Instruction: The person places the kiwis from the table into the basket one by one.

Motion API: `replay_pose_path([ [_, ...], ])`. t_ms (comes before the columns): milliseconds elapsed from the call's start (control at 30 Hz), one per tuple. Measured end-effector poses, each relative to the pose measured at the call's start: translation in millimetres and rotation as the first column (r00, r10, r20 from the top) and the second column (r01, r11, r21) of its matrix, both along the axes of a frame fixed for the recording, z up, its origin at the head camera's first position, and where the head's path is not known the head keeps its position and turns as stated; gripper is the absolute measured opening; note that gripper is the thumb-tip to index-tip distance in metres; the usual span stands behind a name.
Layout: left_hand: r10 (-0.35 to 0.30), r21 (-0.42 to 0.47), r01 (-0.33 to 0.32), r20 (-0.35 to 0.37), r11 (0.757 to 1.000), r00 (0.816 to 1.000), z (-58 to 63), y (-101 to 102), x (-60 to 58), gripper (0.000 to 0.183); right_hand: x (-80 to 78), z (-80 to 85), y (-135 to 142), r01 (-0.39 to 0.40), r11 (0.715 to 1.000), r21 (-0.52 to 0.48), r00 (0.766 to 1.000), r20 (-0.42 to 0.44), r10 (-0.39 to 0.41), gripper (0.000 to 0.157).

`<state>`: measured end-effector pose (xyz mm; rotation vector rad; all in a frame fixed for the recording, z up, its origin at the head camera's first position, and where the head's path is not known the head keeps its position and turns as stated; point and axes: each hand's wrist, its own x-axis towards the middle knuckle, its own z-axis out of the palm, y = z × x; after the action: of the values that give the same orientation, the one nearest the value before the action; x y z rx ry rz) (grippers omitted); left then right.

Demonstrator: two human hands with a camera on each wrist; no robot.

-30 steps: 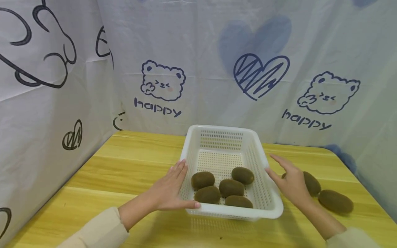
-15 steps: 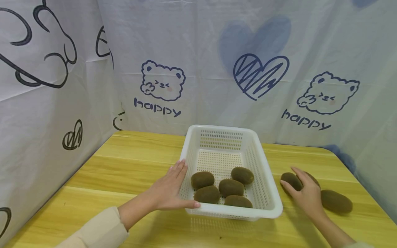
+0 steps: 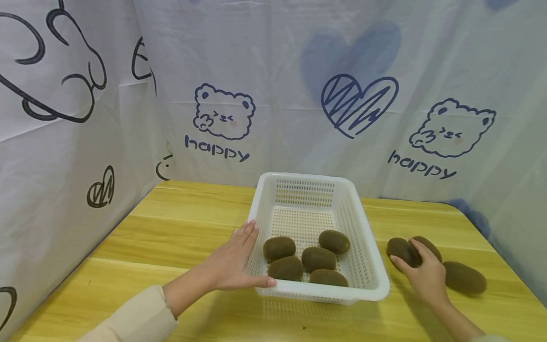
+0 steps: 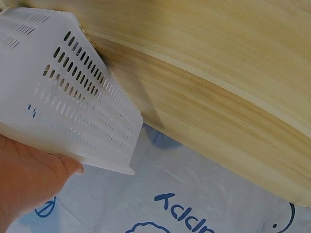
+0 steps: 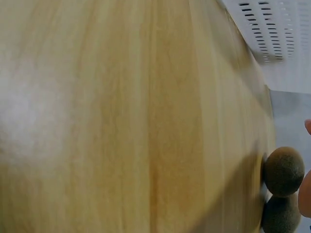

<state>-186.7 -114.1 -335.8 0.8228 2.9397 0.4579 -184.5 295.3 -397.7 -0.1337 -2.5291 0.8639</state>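
A white plastic basket [image 3: 299, 289] with slotted walls stands on the table, several brown kiwis [image 3: 278, 248] lying in its near half. My left hand [image 3: 232, 260] rests against the basket's left side, fingers straight along the rim and thumb over the front corner. In the left wrist view that hand [image 4: 36, 177] shows at the rim, beside the slotted wall. To the right of the basket, my right hand [image 3: 427, 273] has thumb and fingers around a kiwi [image 3: 400, 251]; in the right wrist view this kiwi [image 5: 283, 171] is by the fingertips.
Two more kiwis lie on the wooden table [image 3: 179, 223] on the right: one kiwi [image 3: 429, 246] right behind the hand and another kiwi [image 3: 465, 278] farther right. A white printed cloth [image 3: 282, 133] hangs behind the table and along its left side.
My right hand has moved right, from beside the basket's right rim to the nearest loose kiwi, and its fingers have closed around it. The left hand and basket have stayed in place.
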Motion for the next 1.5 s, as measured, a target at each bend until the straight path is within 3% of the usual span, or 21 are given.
replay_pose_path([
  [233,-0.001,-0.001,0.001,0.008,1.000,1.000,0.6,1.6,-0.2,0.116,-3.9,-6.1,3.8,0.065,0.998,-0.021,0.998,0.027,-0.065,0.065],
  [400,-0.007,-0.002,0.007,0.002,1.000,1.000,1.0,1.7,-0.7,0.116,-6.8,-7.3,5.0,0.085,0.996,-0.012,0.992,0.094,-0.084,0.066],
  [700,-0.005,0.006,0.005,0.003,1.000,1.000,0.6,1.0,-0.8,0.116,-10.8,-12.6,3.4,0.088,0.996,0.001,0.992,0.093,-0.088,0.061],
  [1000,-0.002,0.008,0.002,0.010,1.000,1.000,0.8,0.9,0.0,0.116,-13.1,-16.1,2.9,0.090,0.996,-0.006,0.985,0.149,-0.088,0.061],
  [1500,0.001,0.007,-0.001,0.000,1.000,1.000,0.5,-0.2,1.2,0.116,-13.7,-5.9,1.6,0.090,0.995,-0.043,0.971,0.227,-0.078,0.061],
])
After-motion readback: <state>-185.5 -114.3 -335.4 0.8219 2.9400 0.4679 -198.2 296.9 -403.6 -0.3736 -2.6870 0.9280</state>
